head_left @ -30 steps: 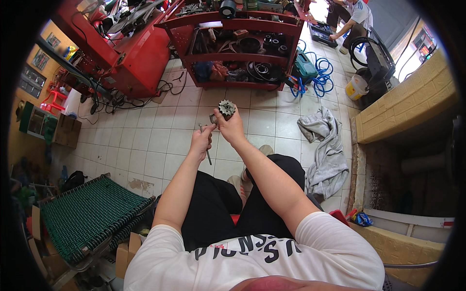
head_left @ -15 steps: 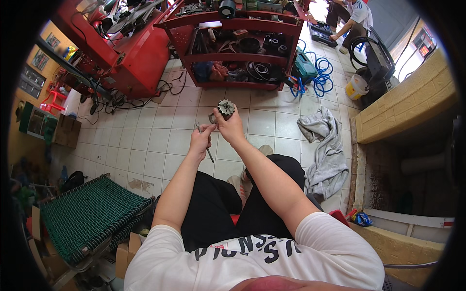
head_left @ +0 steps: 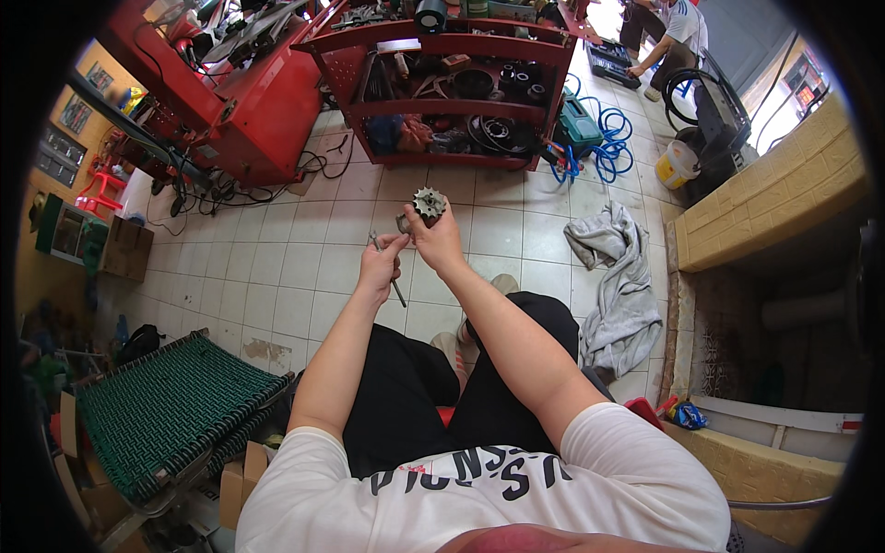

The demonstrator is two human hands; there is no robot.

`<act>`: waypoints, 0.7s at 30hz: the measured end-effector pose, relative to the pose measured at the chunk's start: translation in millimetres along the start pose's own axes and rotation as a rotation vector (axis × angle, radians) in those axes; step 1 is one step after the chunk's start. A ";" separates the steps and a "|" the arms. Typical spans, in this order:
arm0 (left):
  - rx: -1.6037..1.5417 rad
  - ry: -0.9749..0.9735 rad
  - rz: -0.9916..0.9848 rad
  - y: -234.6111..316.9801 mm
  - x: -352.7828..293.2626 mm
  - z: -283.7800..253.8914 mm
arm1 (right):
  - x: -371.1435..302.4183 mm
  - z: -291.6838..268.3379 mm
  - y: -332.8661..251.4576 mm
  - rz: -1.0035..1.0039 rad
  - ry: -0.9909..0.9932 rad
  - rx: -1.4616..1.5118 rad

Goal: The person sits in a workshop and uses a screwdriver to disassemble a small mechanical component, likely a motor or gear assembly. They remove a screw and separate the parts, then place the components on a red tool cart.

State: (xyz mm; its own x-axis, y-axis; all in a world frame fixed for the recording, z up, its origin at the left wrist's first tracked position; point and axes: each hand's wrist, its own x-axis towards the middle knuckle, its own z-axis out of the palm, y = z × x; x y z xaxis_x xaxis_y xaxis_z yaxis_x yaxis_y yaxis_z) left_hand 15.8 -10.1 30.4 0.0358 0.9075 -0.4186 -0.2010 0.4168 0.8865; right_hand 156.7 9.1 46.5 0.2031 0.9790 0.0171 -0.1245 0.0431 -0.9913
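Observation:
Over the tiled floor, ahead of my knees, both hands meet with fingertips close together. My right hand point(head_left: 437, 241) is closed around a toothed metal part point(head_left: 430, 202), a sprocket-like wheel facing up on a darker body. On its left side, near my left fingertips, sticks out a small grey metal lug point(head_left: 403, 223). My left hand point(head_left: 380, 265) grips a thin metal rod-shaped tool point(head_left: 399, 294), which slants down and to the right through the fingers. Its upper end shows beside the thumb; its exact kind is too small to tell.
Ahead stands a red tool cart point(head_left: 442, 109) loaded with parts, beside a red machine point(head_left: 267, 129). A grey cloth point(head_left: 619, 286) lies on the floor to the right, with a blue hose point(head_left: 613, 147) beyond. A green woven seat point(head_left: 175, 405) is at left. Another person point(head_left: 678, 32) crouches far right.
The rod-shaped tool has shifted very slightly in my left hand. Both hands and the toothed part stay in nearly the same place.

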 end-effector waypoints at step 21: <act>0.033 -0.042 -0.011 0.9 -1.5 2.2 | 7.1 -0.7 13.9 -0.052 -0.015 -0.058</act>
State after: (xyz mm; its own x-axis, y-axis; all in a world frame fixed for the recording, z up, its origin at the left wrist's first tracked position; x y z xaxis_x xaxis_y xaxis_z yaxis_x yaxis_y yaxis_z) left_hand 17.8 -11.0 32.2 0.0795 0.9040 -0.4200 -0.1676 0.4275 0.8884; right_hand 157.1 16.5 32.8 0.1935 0.9786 0.0703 -0.0576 0.0828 -0.9949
